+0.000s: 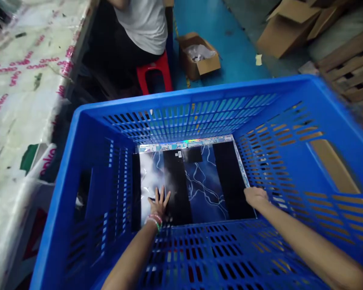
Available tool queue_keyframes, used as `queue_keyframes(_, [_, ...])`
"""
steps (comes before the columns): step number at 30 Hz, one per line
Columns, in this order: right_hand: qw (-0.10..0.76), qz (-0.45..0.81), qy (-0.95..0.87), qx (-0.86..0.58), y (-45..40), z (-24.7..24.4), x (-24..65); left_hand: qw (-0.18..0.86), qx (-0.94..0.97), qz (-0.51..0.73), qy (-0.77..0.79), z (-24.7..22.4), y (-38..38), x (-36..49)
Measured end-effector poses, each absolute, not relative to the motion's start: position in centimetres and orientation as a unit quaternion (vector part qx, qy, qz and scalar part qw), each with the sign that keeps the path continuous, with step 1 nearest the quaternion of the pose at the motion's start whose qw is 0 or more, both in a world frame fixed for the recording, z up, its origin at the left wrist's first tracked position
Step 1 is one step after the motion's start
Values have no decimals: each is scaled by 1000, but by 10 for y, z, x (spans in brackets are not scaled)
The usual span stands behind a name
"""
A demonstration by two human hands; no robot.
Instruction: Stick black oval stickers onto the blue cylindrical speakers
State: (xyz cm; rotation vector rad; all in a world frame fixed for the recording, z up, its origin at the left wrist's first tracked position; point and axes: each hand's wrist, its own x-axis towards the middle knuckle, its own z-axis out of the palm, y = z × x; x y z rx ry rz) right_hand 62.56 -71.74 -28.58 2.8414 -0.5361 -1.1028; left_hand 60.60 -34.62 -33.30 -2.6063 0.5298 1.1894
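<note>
A large blue plastic crate [181, 93] with slotted walls fills most of the view and stands between the person and everything beyond it. Its long sides run close to a desk [27, 80] on the left, which is covered in clear plastic film printed with pink lettering. Past the crate's far rim, a co-worker in a white shirt [142, 24] sits with their back turned on a red plastic stool [154, 74], on a blue-painted floor [230, 48]. Nearby on that floor stands an open cardboard box [196, 60] holding crumpled plastic. More loose cardboard [287, 32] and a slatted wooden pallet [351, 68] lie at the upper right.

A flat printed sheet [193, 181] lies at the bottom of the crate, nearly filling its floor. Black bands alternate with a blue pattern of white lightning, and a holographic strip [187, 141] runs along its far edge. A small white label [179, 154] sits on one black band.

Both hands reach down into the crate. The left hand [159, 203], with beaded bracelets [155, 220] at the wrist, is open, its fingers spread and pressed on the sheet. The right hand [255, 197] is curled at the sheet's right edge, touching it, though I cannot tell whether it has hold of it.
</note>
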Motion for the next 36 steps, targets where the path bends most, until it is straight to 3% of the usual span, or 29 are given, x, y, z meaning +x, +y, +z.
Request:
queue_keyframes(10, [-47, -219, 83, 971, -626, -328, 753, 93, -898, 394, 171, -352, -345, 602])
queue_keyframes(15, [-89, -209, 53, 972, -574, -361, 804, 73, -891, 417, 162, -349, -344, 604])
queue_keyframes(19, [-118, -221, -16, 968, -569, -343, 810, 40, -868, 475, 138, -319, -346, 624])
queue_keyframes(24, [-226, -202, 18, 953, -535, -250, 784, -50, -809, 578, 93, -216, -358, 653])
queue_keyframes(29, [-383, -120, 183, 897, -425, -145, 749, -150, -828, 537, 56, -77, -330, 647])
queue_keyframes(31, [-425, -100, 241, 867, -371, -103, 737, -210, -852, 478, 41, -22, -292, 626])
queue_keyframes(34, [-455, -73, 351, 815, -295, -48, 717, -379, -890, 253, 10, 51, -210, 582])
queue_keyframes(36, [-427, -52, 454, 780, -253, -20, 705, -383, -913, 118, -73, 88, -146, 551])
